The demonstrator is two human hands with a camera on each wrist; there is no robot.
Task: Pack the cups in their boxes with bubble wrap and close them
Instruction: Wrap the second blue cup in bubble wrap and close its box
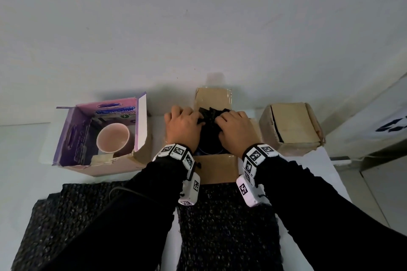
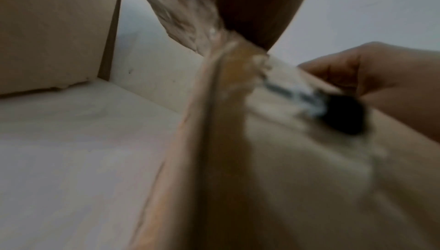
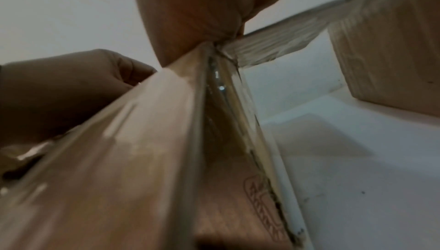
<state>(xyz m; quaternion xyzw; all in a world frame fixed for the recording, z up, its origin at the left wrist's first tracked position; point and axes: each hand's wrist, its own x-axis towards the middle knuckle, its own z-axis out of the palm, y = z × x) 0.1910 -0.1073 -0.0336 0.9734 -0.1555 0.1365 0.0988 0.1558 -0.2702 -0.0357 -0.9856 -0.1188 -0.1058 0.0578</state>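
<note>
An open brown cardboard box (image 1: 217, 168) stands in the middle of the table, and dark bubble wrap (image 1: 211, 114) bulges out of its top. My left hand (image 1: 198, 120) and right hand (image 1: 220, 122) sit side by side over the opening, fingers curled into the wrap. A thin blue rim (image 1: 209, 152) shows inside the box, under my wrists. At the left a pink cup (image 1: 112, 137) stands unwrapped in an open purple box (image 1: 72, 136). The left wrist view is blurred: a box flap (image 2: 214, 122) and my right hand (image 2: 381, 77) on something black. The right wrist view shows my left hand (image 3: 71, 88) beside a flap.
A closed brown box (image 1: 290, 127) stands to the right, also seen as a box wall (image 3: 393, 56). Two dark sheets of bubble wrap (image 1: 226, 226) lie at the table's near edge under my forearms. A white wall rises right behind the boxes. The table ends at the right.
</note>
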